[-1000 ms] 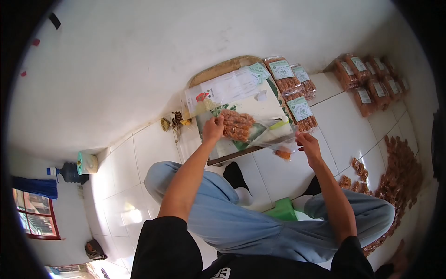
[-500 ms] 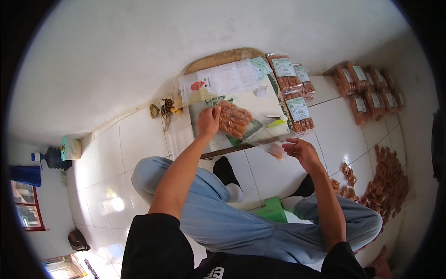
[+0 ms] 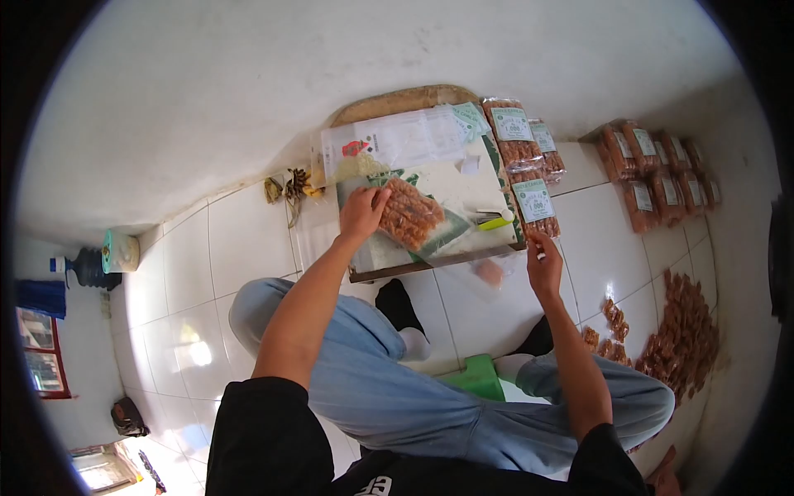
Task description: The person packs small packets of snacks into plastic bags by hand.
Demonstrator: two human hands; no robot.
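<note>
My left hand (image 3: 364, 213) is closed on the left end of a clear plastic bag (image 3: 411, 215) packed with brown, lumpy snack pieces. The filled bag lies tilted over a low white-and-green board (image 3: 463, 182). Loose clear film runs from the bag to the right, past the board's front edge. My right hand (image 3: 544, 260) has its fingertips pinched at the far end of this film, beside a labelled snack pack (image 3: 536, 204). A pinkish-brown patch (image 3: 490, 273) shows through film below the board's edge. A stapler with a lime-green part (image 3: 495, 220) rests on the board between my hands.
Clear bags (image 3: 397, 140) and green labels (image 3: 471, 121) lie at the board's back. More labelled packs (image 3: 511, 132) stand at its right, with stacked packs (image 3: 662, 169) by the wall. Loose snacks (image 3: 682, 326) are heaped on the tiles. A green stool (image 3: 481, 379) sits between my legs.
My right hand has moved slightly right and up, its fingers now pinched together. The filled bag has shifted a little left and tilted more, with my left hand still on it.
</note>
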